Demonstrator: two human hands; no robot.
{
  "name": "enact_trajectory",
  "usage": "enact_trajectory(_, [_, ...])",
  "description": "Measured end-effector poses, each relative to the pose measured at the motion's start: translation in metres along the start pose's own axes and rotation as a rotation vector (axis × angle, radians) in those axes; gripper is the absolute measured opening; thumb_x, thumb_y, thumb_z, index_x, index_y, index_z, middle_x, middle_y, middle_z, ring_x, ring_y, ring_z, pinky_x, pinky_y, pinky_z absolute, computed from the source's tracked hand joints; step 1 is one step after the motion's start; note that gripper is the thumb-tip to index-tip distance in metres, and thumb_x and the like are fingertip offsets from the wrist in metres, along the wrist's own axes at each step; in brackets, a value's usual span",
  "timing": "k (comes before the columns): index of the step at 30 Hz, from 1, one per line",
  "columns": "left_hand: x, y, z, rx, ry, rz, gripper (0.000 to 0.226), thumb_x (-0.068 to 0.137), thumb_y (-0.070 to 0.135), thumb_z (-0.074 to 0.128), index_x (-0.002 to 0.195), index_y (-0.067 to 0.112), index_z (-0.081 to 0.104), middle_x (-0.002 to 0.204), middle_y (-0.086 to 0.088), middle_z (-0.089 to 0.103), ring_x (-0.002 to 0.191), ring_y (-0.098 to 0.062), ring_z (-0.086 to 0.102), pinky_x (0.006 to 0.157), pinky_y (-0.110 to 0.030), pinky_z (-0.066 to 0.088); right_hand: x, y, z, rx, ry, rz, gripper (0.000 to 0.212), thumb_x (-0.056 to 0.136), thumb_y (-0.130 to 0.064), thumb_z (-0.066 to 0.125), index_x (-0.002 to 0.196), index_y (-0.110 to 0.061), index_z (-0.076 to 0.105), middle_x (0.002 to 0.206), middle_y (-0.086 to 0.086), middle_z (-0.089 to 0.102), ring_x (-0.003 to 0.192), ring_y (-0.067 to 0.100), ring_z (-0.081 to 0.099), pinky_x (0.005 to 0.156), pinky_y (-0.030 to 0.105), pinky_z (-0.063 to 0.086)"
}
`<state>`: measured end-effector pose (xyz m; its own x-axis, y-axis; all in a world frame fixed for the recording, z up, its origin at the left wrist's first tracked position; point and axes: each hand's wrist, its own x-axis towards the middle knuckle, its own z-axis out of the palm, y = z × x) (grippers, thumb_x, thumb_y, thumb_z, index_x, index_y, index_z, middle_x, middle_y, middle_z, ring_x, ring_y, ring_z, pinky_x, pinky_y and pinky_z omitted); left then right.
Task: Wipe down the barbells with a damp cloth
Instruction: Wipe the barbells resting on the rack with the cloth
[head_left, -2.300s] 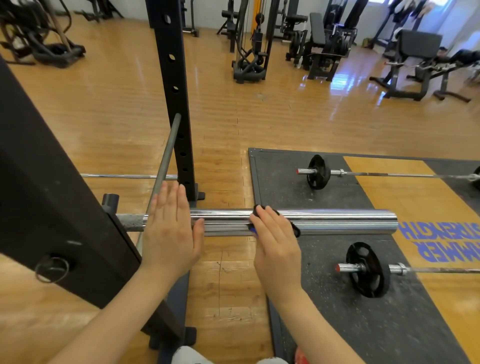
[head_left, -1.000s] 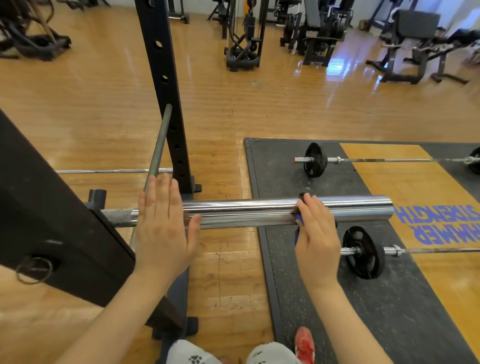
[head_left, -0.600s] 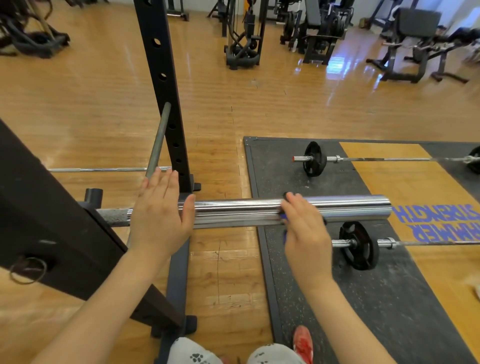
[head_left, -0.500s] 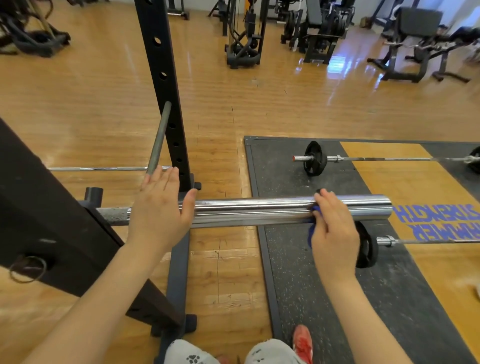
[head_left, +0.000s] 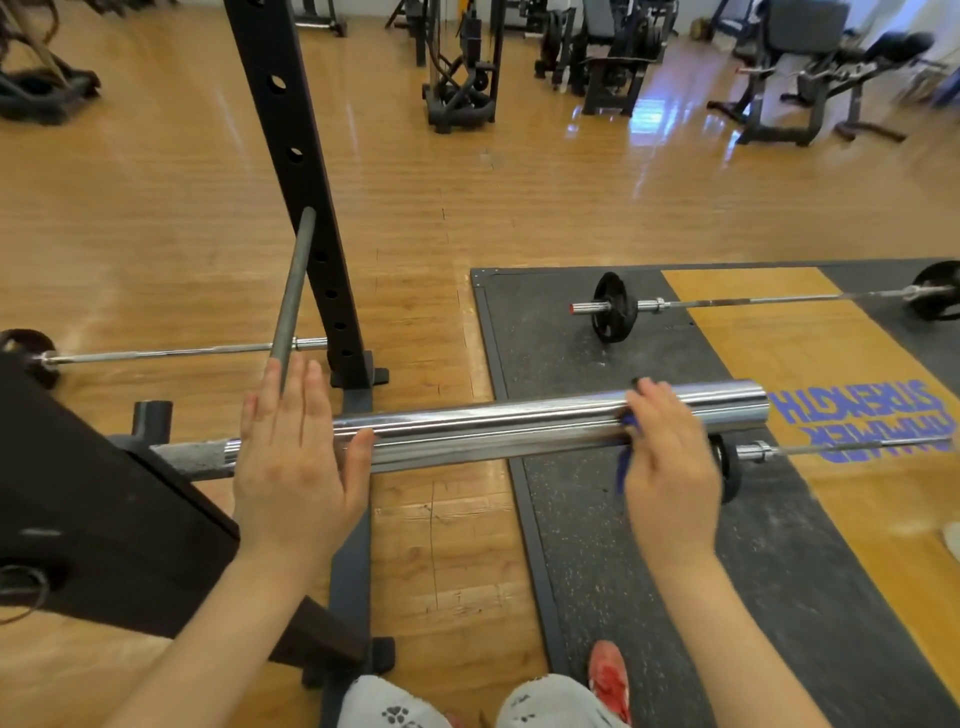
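Barbell sleeve: the thick, shiny chrome steel sleeve (head_left: 493, 423) of a racked barbell runs left to right across the middle of the view, above the floor; its free end hangs over the black rubber mat, its inner end meets the rack at the left.
Cloth: a small blue cloth (head_left: 623, 449) shows only as a sliver at the thumb side of the right hand, against the front of the sleeve near its free end; most of it is hidden under the hand.
Right hand: the right hand (head_left: 670, 457) is curled over the top of the sleeve with the cloth under it, fingers wrapped onto the far side, grasping cloth and steel together.
Left hand: the left hand (head_left: 296, 457) lies flat on the sleeve's inner end, fingers straight and together, thumb spread along the chrome; it presses rather than clasps.
Rack: a black steel upright with round holes (head_left: 301, 171) rises behind the left hand; a dark slanted beam (head_left: 93, 499) fills the lower left, and a thin grey rod (head_left: 293, 286) leans up past the left fingertips.
Floor: a black rubber platform mat (head_left: 649, 571) with a yellow-brown wooden inlay bearing blue lettering (head_left: 852, 421) lies at right on the wood floor.
Other bars: a slim barbell with small black plates (head_left: 615, 307) lies on the mat beyond the sleeve; another (head_left: 756, 451) lies just behind the right hand; a third (head_left: 156, 354) lies on the wood at left.
Background: black gym machines and benches (head_left: 613, 52).
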<state>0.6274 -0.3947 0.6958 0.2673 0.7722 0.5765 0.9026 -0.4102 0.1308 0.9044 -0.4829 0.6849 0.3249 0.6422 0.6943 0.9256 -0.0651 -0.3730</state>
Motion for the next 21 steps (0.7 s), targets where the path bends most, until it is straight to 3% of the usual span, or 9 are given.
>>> enact_trajectory(5, [0.003, 0.004, -0.003, 0.008, -0.009, -0.017, 0.072, 0.101, 0.048, 0.020, 0.137, -0.012, 0.037, 0.142, -0.029, 0.040, 0.137, -0.040, 0.032, 0.115, -0.045, 0.016, 0.020, 0.034, -0.012, -0.020, 0.085, 0.330, 0.030, 0.090, -0.005, 0.048, 0.113, 0.006, 0.065, 0.121, 0.019, 0.062, 0.119, 0.036, 0.055, 0.104, 0.041, 0.038])
enact_trajectory(7, [0.004, 0.004, -0.002, 0.019, -0.018, -0.020, 0.073, 0.101, 0.048, 0.017, 0.137, -0.012, 0.038, 0.142, -0.029, 0.040, 0.137, -0.039, 0.031, 0.115, -0.044, 0.015, 0.018, 0.013, 0.000, -0.014, 0.109, 0.273, 0.029, 0.092, -0.008, 0.048, 0.110, 0.005, 0.066, 0.116, 0.019, 0.065, 0.114, 0.035, 0.057, 0.102, 0.036, 0.038])
enact_trajectory(11, [0.003, 0.002, -0.002, 0.022, -0.028, -0.012, 0.072, 0.101, 0.047, 0.015, 0.137, -0.011, 0.039, 0.142, -0.029, 0.040, 0.138, -0.040, 0.030, 0.115, -0.044, 0.013, -0.002, -0.041, 0.021, 0.033, 0.040, -0.036, 0.031, 0.090, -0.008, 0.044, 0.107, 0.004, 0.068, 0.112, 0.016, 0.067, 0.114, 0.025, 0.052, 0.105, 0.030, 0.034])
enact_trajectory(14, [0.000, 0.001, -0.004, 0.015, -0.042, -0.011, 0.070, 0.100, 0.044, 0.018, 0.139, -0.010, 0.038, 0.144, -0.027, 0.038, 0.139, -0.040, 0.028, 0.116, -0.044, 0.013, -0.002, -0.033, 0.015, 0.028, -0.025, -0.134, 0.032, 0.091, -0.009, 0.043, 0.106, 0.004, 0.068, 0.115, 0.016, 0.066, 0.115, 0.023, 0.051, 0.107, 0.026, 0.032])
enact_trajectory(17, [0.000, 0.000, -0.002, 0.007, -0.046, -0.013, 0.066, 0.097, 0.039, 0.027, 0.139, -0.010, 0.038, 0.145, -0.027, 0.038, 0.140, -0.039, 0.027, 0.116, -0.045, 0.013, 0.008, 0.015, -0.005, -0.049, 0.016, 0.031, 0.031, 0.089, -0.005, 0.044, 0.108, 0.005, 0.067, 0.117, 0.018, 0.065, 0.115, 0.027, 0.055, 0.106, 0.023, 0.031])
enact_trajectory(21, [0.002, 0.003, -0.001, 0.001, -0.045, -0.038, 0.064, 0.096, 0.037, 0.029, 0.140, -0.009, 0.038, 0.145, -0.026, 0.038, 0.140, -0.038, 0.026, 0.115, -0.046, 0.015, 0.021, 0.046, -0.017, -0.064, 0.078, 0.301, 0.031, 0.089, -0.003, 0.047, 0.112, 0.007, 0.065, 0.120, 0.020, 0.062, 0.116, 0.038, 0.056, 0.103, 0.046, 0.040])
